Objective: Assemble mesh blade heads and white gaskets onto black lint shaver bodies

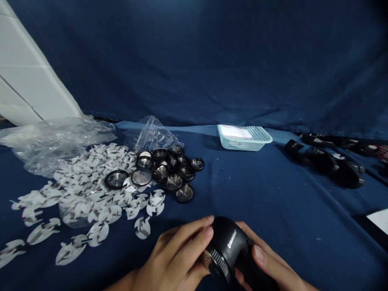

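Observation:
Low in the view, a black fabric shaver (pixel 228 238) with pale lettering lies between my two hands. My left hand (pixel 178 254) is closed round its round head, fingertips on the casing beside the ribbed ring. My right hand (pixel 273 260) grips the handle, with the thumb on top. Part of the ring and the lower handle are hidden. Left of the shaver lies a pile of black-rimmed perforated metal discs (pixel 173 182). Farther left spreads a heap of white blade pieces (pixel 93 190) with metal edges.
Clear plastic bags (pixel 57 137) lie behind the heap. A light blue basket (pixel 245 144) holding a white sheet stands at the back. Several black items (pixel 330 163) sit at the right, above a white paper (pixel 379 221). Blue cloth (pixel 251 186) covers the table.

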### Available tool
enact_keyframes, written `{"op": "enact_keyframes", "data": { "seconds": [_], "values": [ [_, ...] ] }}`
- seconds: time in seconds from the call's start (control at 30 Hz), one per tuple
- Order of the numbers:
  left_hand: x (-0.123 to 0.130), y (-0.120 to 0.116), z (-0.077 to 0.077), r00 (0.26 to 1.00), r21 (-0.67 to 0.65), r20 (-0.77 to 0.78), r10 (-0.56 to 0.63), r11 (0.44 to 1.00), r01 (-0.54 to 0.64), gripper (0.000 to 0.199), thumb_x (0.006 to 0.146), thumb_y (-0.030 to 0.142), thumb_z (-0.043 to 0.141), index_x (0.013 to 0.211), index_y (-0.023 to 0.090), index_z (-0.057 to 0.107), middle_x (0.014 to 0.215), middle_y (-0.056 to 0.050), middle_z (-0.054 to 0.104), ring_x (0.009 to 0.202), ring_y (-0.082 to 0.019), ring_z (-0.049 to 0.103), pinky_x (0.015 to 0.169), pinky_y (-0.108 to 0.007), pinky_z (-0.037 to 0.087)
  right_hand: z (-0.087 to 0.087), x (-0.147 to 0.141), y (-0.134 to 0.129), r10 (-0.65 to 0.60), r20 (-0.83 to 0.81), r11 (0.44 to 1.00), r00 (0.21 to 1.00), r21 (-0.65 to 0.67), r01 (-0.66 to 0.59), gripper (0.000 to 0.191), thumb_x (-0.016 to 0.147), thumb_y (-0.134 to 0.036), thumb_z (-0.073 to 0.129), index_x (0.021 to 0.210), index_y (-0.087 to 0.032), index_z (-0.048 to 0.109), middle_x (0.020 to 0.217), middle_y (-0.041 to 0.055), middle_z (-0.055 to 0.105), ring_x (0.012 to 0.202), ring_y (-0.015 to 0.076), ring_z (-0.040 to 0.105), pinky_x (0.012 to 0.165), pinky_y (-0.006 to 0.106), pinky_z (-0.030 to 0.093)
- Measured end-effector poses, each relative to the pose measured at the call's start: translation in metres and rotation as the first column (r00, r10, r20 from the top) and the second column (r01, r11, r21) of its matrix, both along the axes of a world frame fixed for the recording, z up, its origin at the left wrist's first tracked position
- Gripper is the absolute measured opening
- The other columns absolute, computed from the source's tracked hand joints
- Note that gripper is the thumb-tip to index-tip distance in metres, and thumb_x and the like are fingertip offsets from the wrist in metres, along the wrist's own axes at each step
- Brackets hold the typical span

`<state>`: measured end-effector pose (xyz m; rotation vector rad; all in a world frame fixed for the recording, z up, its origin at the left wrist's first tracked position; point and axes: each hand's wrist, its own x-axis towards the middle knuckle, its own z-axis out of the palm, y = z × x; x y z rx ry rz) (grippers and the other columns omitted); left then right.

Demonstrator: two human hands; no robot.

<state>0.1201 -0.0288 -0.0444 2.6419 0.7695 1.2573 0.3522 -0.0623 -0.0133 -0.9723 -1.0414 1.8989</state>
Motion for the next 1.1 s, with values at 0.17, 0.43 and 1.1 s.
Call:
{"op": "enact_keyframes", "data": {
  "seconds": [0.17,0.43,1.1],
  "values": [
    [0.001,0.004,0.003,0.998,0.036,-0.056,0.016,0.999,-0.014,0.068,0.087,0.005,0.054,0.148,0.016,0.028,0.131,-0.013,0.060,0.116,-0.024,0.061,0.088,-0.037,0.058,-0.022,0.002,0.004,-0.004,-0.030,0.998,1.000,-0.060,0.002,0.059,0.086,-0.061,0.055,0.129,-0.021,0.050,0.077,0.0033,0.065,0.064,0.0143,0.057,0.063,0.028,0.043],
    [0.006,-0.003,0.012,0.994,-0.020,-0.107,-0.003,1.000,0.001,0.057,0.088,0.011,0.051,0.142,0.016,0.034,0.123,-0.014,0.065,0.113,-0.025,0.063,0.085,-0.037,0.059,-0.026,-0.007,0.004,-0.018,-0.135,0.996,0.991,-0.087,0.006,0.049,0.089,-0.059,0.051,0.117,-0.018,0.055,0.079,0.0030,0.064,0.058,0.0094,0.055,0.055,0.021,0.043],
    [-0.004,0.018,0.019,0.979,-0.073,-0.198,-0.051,0.997,0.037,0.054,0.089,0.025,0.060,0.137,0.020,0.037,0.127,-0.012,0.063,0.109,-0.024,0.064,0.094,-0.043,0.049,-0.051,0.000,0.018,-0.015,-0.122,0.993,0.992,-0.119,0.001,0.057,0.077,-0.066,0.060,0.107,-0.018,0.065,0.068,0.0041,0.062,0.059,0.0173,0.057,0.065,0.034,0.050]
  ]
}}
